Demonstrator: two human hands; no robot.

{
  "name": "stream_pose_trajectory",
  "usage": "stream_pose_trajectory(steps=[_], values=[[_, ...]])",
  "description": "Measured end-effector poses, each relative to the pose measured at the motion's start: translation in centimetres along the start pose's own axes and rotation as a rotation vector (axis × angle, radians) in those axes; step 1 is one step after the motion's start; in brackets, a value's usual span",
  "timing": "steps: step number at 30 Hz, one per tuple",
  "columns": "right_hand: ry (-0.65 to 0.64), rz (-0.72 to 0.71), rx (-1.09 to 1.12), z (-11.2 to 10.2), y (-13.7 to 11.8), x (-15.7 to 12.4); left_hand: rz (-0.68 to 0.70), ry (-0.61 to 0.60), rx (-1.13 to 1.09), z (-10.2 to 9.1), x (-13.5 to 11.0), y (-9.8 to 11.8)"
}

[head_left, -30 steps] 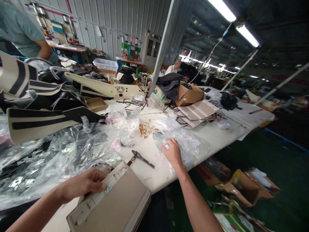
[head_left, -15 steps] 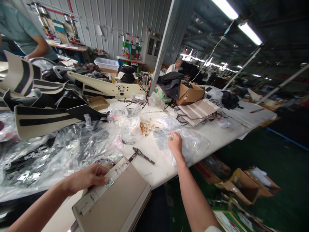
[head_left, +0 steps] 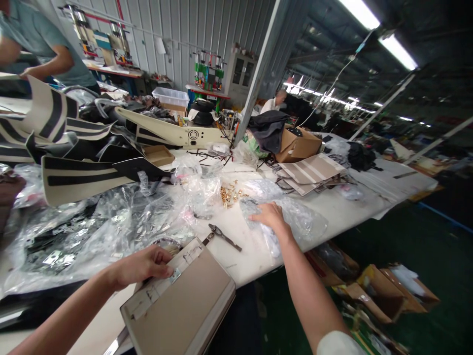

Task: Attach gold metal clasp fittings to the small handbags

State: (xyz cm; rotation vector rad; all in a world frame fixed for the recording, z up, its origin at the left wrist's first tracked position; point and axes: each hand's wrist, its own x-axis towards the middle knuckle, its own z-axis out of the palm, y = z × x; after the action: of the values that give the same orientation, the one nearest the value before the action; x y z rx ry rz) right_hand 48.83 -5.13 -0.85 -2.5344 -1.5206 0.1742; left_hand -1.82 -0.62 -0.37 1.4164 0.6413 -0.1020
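My left hand [head_left: 142,265] grips the near left edge of a beige case-like panel [head_left: 185,305] with metal hinge fittings, held over the white table's [head_left: 236,261] front edge. My right hand [head_left: 271,216] reaches forward, fingers laid on a clear plastic bag [head_left: 291,224] on the table; whether it grips the bag is unclear. A small pile of gold metal fittings [head_left: 231,193] lies just beyond that hand. Dark pliers [head_left: 223,237] rest between my hands.
Crumpled clear bags with metal parts [head_left: 96,227] cover the left of the table. Beige and black striped panels [head_left: 74,172] are stacked behind. A cardboard box [head_left: 297,144] and flat beige sheets [head_left: 312,170] sit at the right. Another person [head_left: 40,44] works at far left. Boxes [head_left: 373,296] lie on the floor.
My right hand has moved forward and left over the clear bag, its fingers flattening onto it. My left hand stays on the beige panel. The view has shifted slightly.
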Motion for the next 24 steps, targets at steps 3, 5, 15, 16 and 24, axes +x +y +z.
stream_pose_trajectory(steps=[3,5,15,16,24], values=[[-0.011,-0.016,0.088,-0.1,0.8,1.1,-0.016,-0.007,-0.033,-0.1,0.0,-0.3],[0.021,-0.035,0.166,0.2,1.3,1.3,-0.008,-0.002,-0.033,-0.2,0.0,-0.4],[0.200,-0.060,0.736,1.2,2.7,0.7,-0.009,-0.014,-0.021,-0.4,-0.3,-0.3],[0.187,-0.054,0.778,1.0,2.7,0.7,-0.006,-0.009,-0.019,-0.4,-0.3,-0.3],[0.073,-0.133,0.711,-1.8,1.3,-1.0,0.003,-0.001,-0.025,-0.2,-0.4,0.0]])
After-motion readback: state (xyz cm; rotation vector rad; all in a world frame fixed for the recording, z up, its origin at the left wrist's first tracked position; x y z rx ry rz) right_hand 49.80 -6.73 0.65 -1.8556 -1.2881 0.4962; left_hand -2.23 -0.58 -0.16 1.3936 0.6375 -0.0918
